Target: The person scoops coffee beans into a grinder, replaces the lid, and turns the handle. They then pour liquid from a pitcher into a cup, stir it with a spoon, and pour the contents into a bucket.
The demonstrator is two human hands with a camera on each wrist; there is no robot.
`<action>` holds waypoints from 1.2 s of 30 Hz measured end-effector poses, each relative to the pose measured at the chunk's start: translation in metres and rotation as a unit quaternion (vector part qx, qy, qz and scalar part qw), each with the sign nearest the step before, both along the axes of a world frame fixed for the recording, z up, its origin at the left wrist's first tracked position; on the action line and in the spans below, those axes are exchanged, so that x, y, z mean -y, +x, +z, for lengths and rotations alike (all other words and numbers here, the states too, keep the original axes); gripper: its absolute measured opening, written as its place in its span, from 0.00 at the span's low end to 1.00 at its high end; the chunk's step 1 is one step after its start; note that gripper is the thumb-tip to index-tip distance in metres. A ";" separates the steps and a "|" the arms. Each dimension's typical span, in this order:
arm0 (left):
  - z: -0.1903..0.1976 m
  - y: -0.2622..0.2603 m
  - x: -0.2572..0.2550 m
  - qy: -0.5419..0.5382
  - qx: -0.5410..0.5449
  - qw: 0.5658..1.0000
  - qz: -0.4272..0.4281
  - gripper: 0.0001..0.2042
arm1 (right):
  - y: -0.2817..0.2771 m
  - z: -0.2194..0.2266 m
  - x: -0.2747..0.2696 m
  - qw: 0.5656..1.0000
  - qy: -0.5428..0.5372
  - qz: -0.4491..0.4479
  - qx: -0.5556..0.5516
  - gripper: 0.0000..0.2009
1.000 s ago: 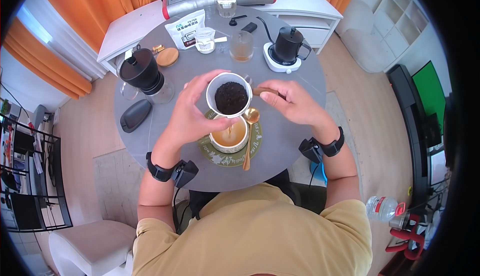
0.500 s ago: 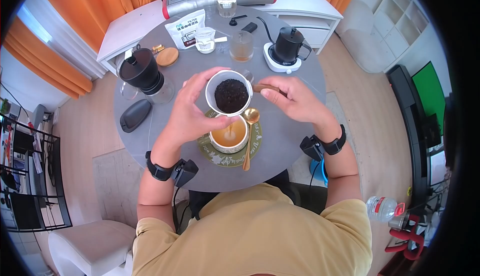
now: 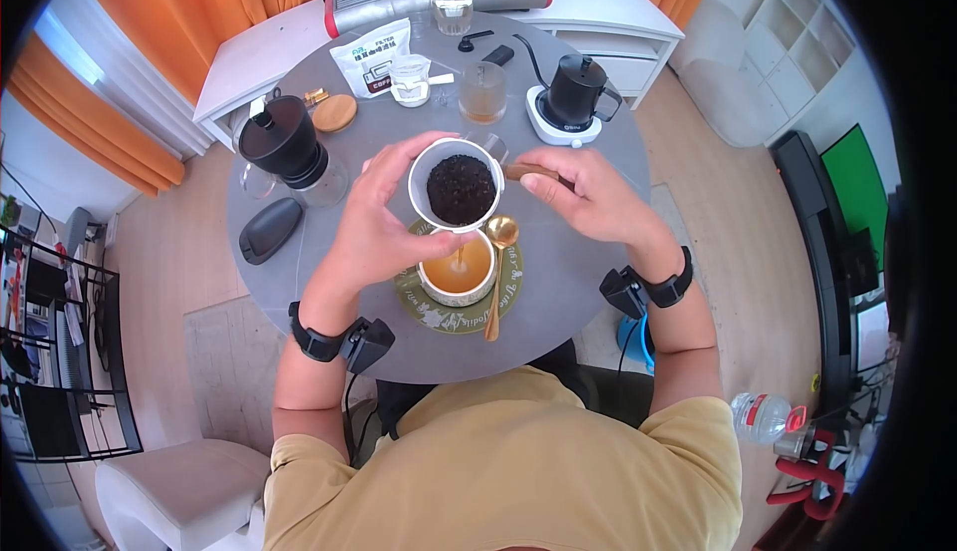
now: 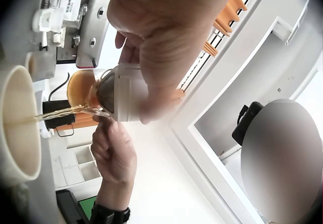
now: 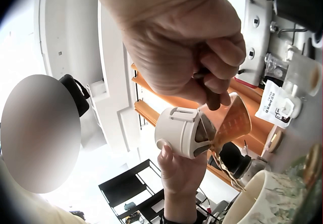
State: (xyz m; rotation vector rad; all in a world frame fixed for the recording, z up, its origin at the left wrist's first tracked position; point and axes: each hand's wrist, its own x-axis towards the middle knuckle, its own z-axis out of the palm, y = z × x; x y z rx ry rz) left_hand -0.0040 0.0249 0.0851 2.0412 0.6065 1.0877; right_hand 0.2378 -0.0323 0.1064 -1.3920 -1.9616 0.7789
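Note:
A white filter cup [image 3: 423, 184] with dark coffee grounds [image 3: 462, 190] is gripped by the left hand [image 3: 377, 220]. The right hand [image 3: 586, 195] holds the brown handle [image 3: 538, 171] of a small glass vessel, seen tilted beside the filter cup as orange glass [image 5: 236, 120] in the right wrist view. An amber stream [image 4: 56, 113] runs from it into a patterned cup [image 3: 457, 300], which holds amber liquid [image 3: 461, 270]. That cup stands on a green coaster [image 3: 435, 318] with a gold spoon [image 3: 494, 292] at its right.
Farther back on the grey table [image 3: 399, 342] are a black kettle [image 3: 575, 92] on a white base, a glass [image 3: 482, 94], a coffee bag [image 3: 365, 60] and a wooden lid [image 3: 334, 113]. A black grinder [image 3: 283, 142] and a dark oval object [image 3: 271, 231] stand left.
The stream keeps running and the liquid in the patterned cup looks a deeper amber, its pale patch gone. The filter cup has shifted slightly up and left; both hands keep their grips.

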 end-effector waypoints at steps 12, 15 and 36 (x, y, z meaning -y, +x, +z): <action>0.000 -0.002 0.003 0.014 -0.002 1.000 0.005 0.35 | -0.001 0.003 0.001 0.999 0.027 0.010 0.022 0.11; -0.002 -0.002 0.004 0.022 0.000 1.000 0.009 0.35 | -0.001 0.002 0.001 0.999 0.035 0.014 0.027 0.11; -0.011 -0.012 0.011 0.064 -0.055 0.996 0.011 0.37 | -0.005 -0.011 0.006 0.990 0.130 0.024 0.053 0.10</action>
